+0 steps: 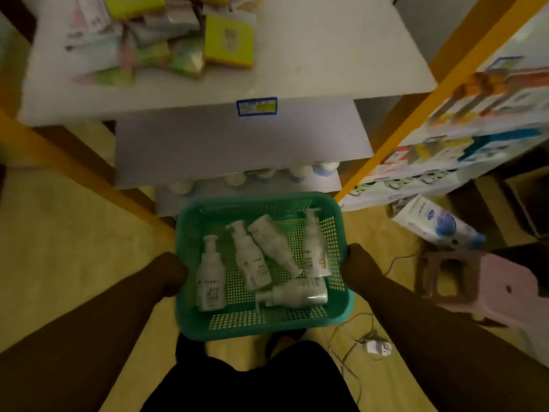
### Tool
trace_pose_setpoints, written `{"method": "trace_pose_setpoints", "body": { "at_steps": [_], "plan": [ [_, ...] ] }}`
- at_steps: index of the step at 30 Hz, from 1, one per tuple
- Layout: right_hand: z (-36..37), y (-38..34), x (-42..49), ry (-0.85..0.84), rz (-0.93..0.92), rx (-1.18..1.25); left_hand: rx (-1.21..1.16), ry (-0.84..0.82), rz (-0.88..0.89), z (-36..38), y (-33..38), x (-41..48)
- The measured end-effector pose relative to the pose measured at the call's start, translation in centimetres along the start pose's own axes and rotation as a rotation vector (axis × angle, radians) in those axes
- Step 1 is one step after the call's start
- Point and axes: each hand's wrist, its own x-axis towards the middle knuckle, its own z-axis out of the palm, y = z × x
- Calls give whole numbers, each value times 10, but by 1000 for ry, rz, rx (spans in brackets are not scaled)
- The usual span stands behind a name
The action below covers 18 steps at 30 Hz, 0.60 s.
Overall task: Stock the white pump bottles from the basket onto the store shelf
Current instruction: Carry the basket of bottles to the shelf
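Green mesh basket (pixel 190 307) held at both short sides: left hand (pixel 170 273) and right hand (pixel 358 267) each clamped on the rim. Five white pump bottles (pixel 211 281) lie flat inside; four point pumps toward the shelf (pixel 237 150), one lies crosswise, pump left. Pink stool (pixel 490 289) at right.

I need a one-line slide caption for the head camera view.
Both hands, left and right, hold a green basket of five white pump bottles before white store shelves.
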Motion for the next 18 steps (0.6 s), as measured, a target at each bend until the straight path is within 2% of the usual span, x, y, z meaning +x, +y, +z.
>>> {"method": "trace_pose_setpoints", "body": {
  "at_steps": [2, 4, 7, 10, 15, 18],
  "plan": [
    [-2, 1, 4, -20, -24, -27, 37, -48, 81, 13, -9, -2],
    [2, 2, 6, -53, -24, -65, -80, -40, -23, 29, -20, -4],
    [14, 0, 7, -98, -19, -100, -159, -34, -3, 43, -34, -6],
    [31, -4, 2, -108, -21, -123, -313, 30, -63, 48, -51, -4],
    [65, -6, 4, -108, 19, -126, -440, -19, 63, 44, -78, 9],
    [92, -5, 17, -110, 31, -111, -476, 7, 55, 54, -84, 26]
  ]
}}
